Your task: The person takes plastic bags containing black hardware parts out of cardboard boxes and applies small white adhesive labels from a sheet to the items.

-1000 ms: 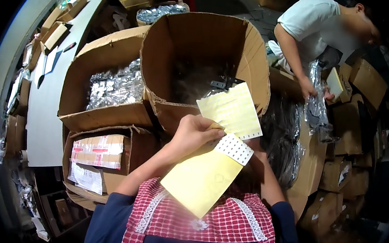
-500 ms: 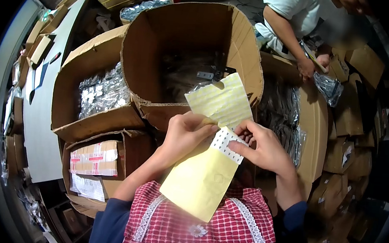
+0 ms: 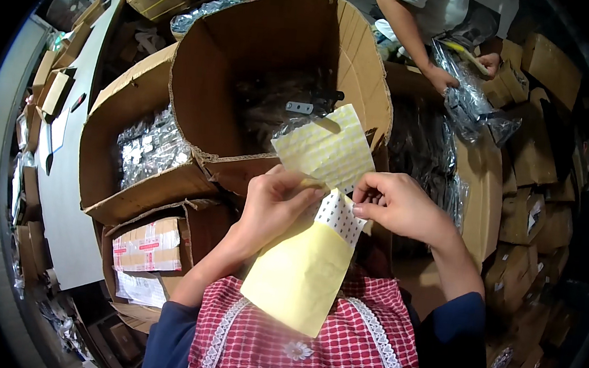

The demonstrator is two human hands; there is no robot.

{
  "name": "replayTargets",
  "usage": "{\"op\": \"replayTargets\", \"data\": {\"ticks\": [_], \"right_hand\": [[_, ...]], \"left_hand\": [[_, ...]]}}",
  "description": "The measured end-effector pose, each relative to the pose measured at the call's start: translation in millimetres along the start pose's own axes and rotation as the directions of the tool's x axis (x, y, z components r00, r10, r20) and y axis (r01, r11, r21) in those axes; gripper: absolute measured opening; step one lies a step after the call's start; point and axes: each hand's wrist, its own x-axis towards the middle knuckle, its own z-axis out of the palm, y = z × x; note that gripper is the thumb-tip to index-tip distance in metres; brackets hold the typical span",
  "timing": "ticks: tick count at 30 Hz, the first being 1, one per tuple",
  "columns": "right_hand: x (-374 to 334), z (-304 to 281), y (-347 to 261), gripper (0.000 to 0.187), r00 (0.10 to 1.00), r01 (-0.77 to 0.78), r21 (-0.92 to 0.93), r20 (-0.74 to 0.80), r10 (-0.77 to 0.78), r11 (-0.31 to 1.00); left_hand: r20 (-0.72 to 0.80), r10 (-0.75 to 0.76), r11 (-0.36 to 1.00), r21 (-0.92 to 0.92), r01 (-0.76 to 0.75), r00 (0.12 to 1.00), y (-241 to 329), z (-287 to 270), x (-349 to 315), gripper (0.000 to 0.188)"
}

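Note:
In front of my apron I hold a sheet of stickers (image 3: 293,275), pale yellow on its lower part. Across its middle runs a white strip (image 3: 339,218) with rows of small dark marks. A flap (image 3: 326,145) with yellow and whitish bands stands up beyond it. My left hand (image 3: 271,206) is closed, pinching the sheet's left edge where strip and flap meet. My right hand (image 3: 404,206) is closed too, thumb and forefinger together at the strip's upper right edge. Anything small between those fingertips is hidden.
Beyond the sheet stands a tall cardboard box (image 3: 265,34) with bagged metal parts inside. Boxes of plastic-wrapped parts (image 3: 154,147) flank it. A grey table (image 3: 72,199) runs along the left. At upper right, another person's hands (image 3: 442,80) hold a clear plastic bag (image 3: 466,101).
My right thumb has slid from the white strip's face to its upper right edge. The other person's clear bag has been raised and spread out. The view has shifted slightly.

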Motion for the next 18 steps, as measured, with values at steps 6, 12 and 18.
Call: {"op": "replayTargets", "data": {"ticks": [6,12,18], "right_hand": [[-7.7,18.5,-4.5,0.014,0.959,0.173,-0.301,-0.165,-0.229,0.938],[-9.4,21.1,-4.6,0.012,0.948,0.193,-0.283,-0.192,-0.253,0.94],[-6.2,-6.3,-4.9,0.009,0.985,0.136,0.274,-0.144,-0.099,0.952]], "left_hand": [[-0.024,0.005,1.0,0.027,-0.004,1.0,0.4,-0.5,0.3,0.017],[-0.032,0.032,0.999,0.022,-0.031,0.999,-4.9,1.1,0.6,0.017],[-0.028,0.033,0.999,-0.011,-0.034,0.999,-5.7,1.1,-0.6,0.017]]}}
